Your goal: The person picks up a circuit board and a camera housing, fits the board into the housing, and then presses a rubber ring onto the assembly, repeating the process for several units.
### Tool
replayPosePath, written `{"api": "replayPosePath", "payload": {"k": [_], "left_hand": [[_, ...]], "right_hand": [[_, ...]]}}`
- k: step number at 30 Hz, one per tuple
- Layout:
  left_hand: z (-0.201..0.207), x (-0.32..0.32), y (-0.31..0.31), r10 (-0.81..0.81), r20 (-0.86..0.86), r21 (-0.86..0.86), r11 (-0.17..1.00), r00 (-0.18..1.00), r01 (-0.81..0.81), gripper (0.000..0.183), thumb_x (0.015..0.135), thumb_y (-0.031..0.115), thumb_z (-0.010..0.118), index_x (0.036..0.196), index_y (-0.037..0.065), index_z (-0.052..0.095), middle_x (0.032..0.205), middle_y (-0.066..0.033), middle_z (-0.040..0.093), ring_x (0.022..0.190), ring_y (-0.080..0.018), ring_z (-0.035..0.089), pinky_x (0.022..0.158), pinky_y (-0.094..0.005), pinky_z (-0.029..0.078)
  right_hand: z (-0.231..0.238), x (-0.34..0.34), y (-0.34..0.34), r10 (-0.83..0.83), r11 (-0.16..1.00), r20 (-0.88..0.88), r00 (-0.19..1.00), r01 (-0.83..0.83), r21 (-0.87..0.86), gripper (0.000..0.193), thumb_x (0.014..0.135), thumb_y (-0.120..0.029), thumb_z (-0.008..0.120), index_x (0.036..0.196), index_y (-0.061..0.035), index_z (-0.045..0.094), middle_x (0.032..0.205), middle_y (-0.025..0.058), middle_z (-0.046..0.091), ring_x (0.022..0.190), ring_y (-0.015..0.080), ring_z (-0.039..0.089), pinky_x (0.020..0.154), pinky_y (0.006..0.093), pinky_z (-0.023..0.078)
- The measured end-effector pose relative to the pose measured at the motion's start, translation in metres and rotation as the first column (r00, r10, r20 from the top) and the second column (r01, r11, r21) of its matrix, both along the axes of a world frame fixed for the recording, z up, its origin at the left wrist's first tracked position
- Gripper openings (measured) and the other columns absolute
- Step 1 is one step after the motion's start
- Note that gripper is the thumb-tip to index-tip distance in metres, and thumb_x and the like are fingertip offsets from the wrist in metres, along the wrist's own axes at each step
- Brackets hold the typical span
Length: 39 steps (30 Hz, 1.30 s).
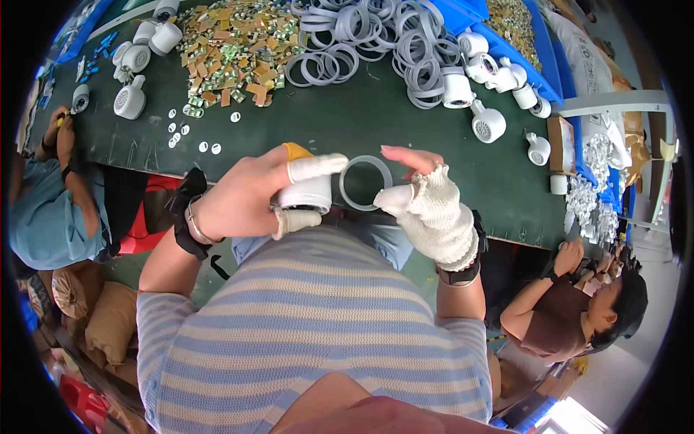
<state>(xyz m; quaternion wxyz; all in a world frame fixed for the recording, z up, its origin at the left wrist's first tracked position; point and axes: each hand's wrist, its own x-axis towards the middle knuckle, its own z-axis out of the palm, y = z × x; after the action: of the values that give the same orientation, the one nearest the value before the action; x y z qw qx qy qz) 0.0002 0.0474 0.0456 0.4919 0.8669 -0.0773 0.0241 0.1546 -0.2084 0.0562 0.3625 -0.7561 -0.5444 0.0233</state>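
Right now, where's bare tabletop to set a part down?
Green tabletop: mostly bare right of the right hand; also between the small white discs and white housings, nearer than the grey ring pile. Crowded: far side, board heap and ring pile.

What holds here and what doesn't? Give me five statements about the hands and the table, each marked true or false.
1. The left hand holds a white part. True.
2. The grey ring is fitted around the white part. False: the grey ring is beside it, held by the right hand.
3. Both hands wear knitted gloves. False: only the right has a knitted glove; the left has finger covers.
4. Small circuit boards lie heaped left of a pile of rings. True.
5. The tabletop is red. False: the tabletop is dark green.
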Motion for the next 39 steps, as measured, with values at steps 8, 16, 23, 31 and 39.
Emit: {"api": "replayPosePath", "payload": {"k": [8,16,23,31,39], "left_hand": [[-0.006,0.009,-0.023,0.028,0.091,0.295,0.954,0.996,-0.053,0.057,0.078,0.025,0.085,0.132,0.022,0.066,0.093,-0.0084,0.06,0.072,-0.032,0.064,0.063,-0.0418,0.053],[-0.019,0.016,-0.032,-0.009,-0.422,-0.871,0.282,0.907,-0.402,0.082,0.096,0.012,0.075,0.163,0.014,0.027,0.133,-0.007,0.058,0.112,-0.0219,0.066,0.098,-0.0402,0.057],[-0.032,0.013,-0.043,-0.112,-0.219,-0.954,0.235,0.969,-0.188,0.106,0.088,-0.002,0.078,0.167,0.017,0.01,0.149,-0.0065,0.045,0.128,-0.0215,0.057,0.105,-0.0399,0.053],[-0.037,0.009,-0.05,-0.012,-0.218,-0.867,0.462,0.976,-0.188,0.115,0.082,-0.009,0.082,0.167,0.02,0.011,0.152,-0.0019,0.044,0.133,-0.0174,0.053,0.108,-0.0391,0.051],[-0.04,0.009,-0.052,0.011,-0.233,-0.869,0.446,0.972,-0.214,0.112,0.083,-0.009,0.081,0.167,0.019,0.013,0.153,-0.0046,0.045,0.133,-0.0187,0.054,0.109,-0.0391,0.05]], "right_hand": [[0.002,-0.002,0.002,-0.009,0.998,-0.038,0.999,0.011,0.061,0.034,0.077,-0.007,0.083,0.106,-0.0206,0.074,0.131,0.0037,0.068,0.102,0.0263,0.063,0.083,0.036,0.052],[0.01,-0.016,0.004,-0.1,0.982,-0.246,0.964,0.136,0.131,0.02,0.093,-0.017,0.073,0.108,-0.0023,0.071,0.09,0.0101,0.072,0.078,0.0212,0.069,0.073,0.0338,0.054],[-0.003,-0.029,0.011,-0.015,0.973,-0.757,0.653,0.183,0.139,0.031,0.09,-0.012,0.079,0.115,0.0032,0.067,0.098,0.013,0.072,0.085,0.018,0.07,0.075,0.0287,0.056],[0.001,-0.029,0.012,-0.09,0.987,-0.444,0.891,0.14,0.083,0.027,0.092,-0.021,0.079,0.114,-0.0078,0.072,0.095,0.0106,0.071,0.08,0.0239,0.069,0.074,0.0344,0.054],[0.005,-0.027,0.013,-0.128,0.987,-0.366,0.922,0.154,0.041,0.025,0.093,-0.023,0.078,0.113,-0.0082,0.074,0.095,0.0103,0.072,0.08,0.0239,0.069,0.073,0.0345,0.054]]}}
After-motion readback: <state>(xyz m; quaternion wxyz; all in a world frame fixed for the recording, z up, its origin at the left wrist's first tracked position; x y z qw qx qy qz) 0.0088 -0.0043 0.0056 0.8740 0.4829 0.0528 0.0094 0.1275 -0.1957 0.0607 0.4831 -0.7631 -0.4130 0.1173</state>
